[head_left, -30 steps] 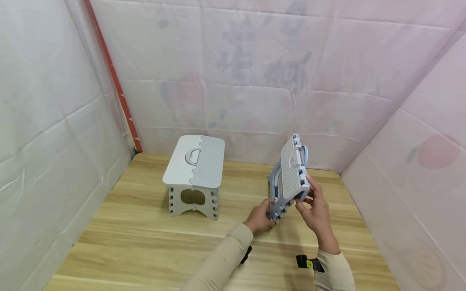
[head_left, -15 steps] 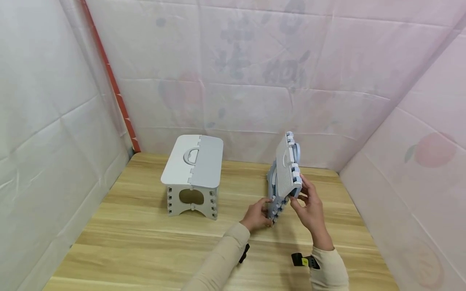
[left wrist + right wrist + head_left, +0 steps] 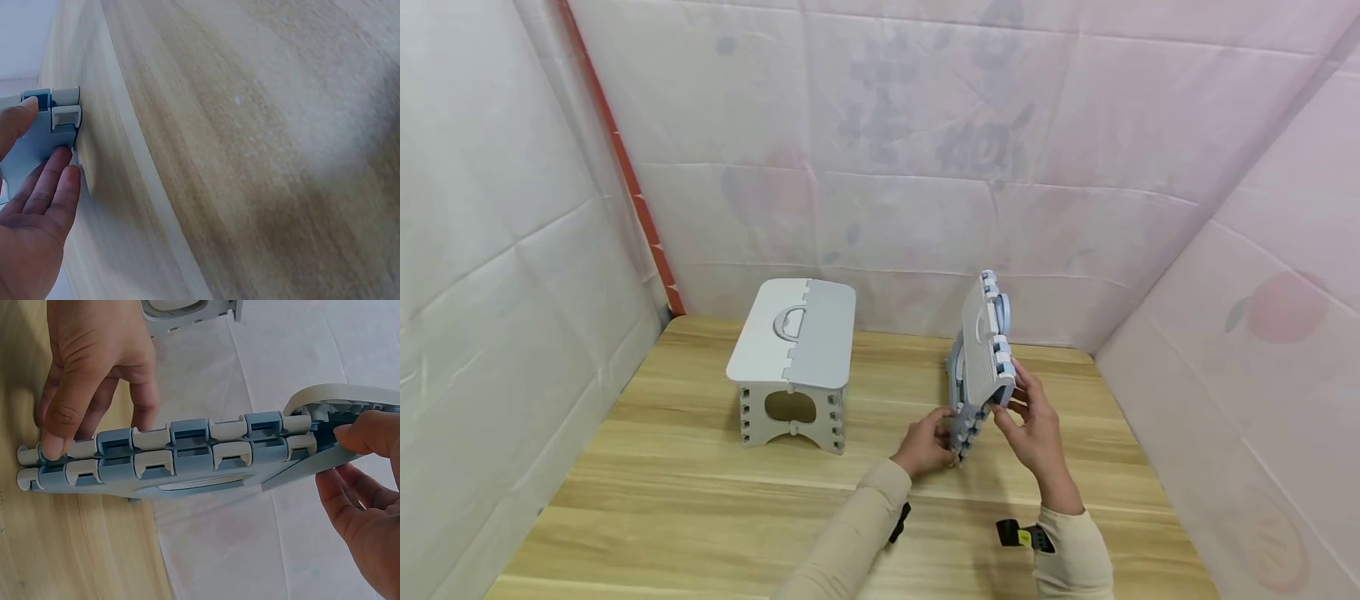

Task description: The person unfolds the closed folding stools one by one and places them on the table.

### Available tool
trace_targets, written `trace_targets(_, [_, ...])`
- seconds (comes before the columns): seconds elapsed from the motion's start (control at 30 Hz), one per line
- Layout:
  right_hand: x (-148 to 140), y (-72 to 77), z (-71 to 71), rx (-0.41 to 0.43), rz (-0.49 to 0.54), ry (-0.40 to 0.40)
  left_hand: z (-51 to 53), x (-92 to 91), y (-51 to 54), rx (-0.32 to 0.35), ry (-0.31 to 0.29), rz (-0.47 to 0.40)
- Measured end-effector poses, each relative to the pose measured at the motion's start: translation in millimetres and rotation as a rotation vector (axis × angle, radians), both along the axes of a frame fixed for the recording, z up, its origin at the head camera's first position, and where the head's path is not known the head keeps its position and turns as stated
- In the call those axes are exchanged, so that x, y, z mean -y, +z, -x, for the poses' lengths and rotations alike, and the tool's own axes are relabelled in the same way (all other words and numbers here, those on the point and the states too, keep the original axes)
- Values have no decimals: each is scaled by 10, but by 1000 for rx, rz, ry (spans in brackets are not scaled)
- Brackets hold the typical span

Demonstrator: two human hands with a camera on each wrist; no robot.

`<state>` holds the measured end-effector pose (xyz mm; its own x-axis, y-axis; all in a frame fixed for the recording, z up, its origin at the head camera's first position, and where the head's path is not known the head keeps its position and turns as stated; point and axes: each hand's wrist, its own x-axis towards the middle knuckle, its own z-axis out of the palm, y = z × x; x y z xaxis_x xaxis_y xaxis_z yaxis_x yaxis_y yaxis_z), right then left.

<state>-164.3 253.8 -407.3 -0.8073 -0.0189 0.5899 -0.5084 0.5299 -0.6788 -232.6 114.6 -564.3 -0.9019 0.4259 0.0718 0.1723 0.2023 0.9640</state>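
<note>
A blue-and-white folding stool (image 3: 981, 354) stands partly folded at the right of the table, its seat panels tipped nearly upright above the folded legs. My left hand (image 3: 922, 446) grips the bottom end of its legs, thumb on the hinge edge and fingers behind, as the left wrist view shows. The near lower corner of the seat is pinched by my right hand (image 3: 1036, 429). In the right wrist view, the interlocking leg hinges (image 3: 187, 450) lie folded together, with the seat panel angled away from them. To the left, a grey-and-white folding stool (image 3: 767, 333) stands unfolded on its legs.
The wood-grain table (image 3: 700, 517) carries both stools. A pale printed sheet (image 3: 880, 208) hangs behind it, with more sheeting along the left and right sides. A strip of table separates the two stools.
The seat of the blue-and-white stool has tipped to a steeper angle and shifted left, along with my right hand. My left hand keeps its grip low down. The whole view has shifted slightly.
</note>
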Motion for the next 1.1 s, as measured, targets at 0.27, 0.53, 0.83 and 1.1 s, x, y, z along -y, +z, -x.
trace_targets(0.27, [-7, -12, 16, -7, -12, 7, 4, -3, 11, 23, -20, 0])
trace_targets(0.53, [-12, -13, 20, -25, -20, 10, 21, -27, -17, 40, -31, -16])
trace_targets(0.83, [8, -30, 29, -58, -14, 11, -16, -21, 82, -119, 30, 209])
trace_targets(1.1, [23, -40, 30, -82, -35, 15, -40, -10, 192, -140, 71, 176])
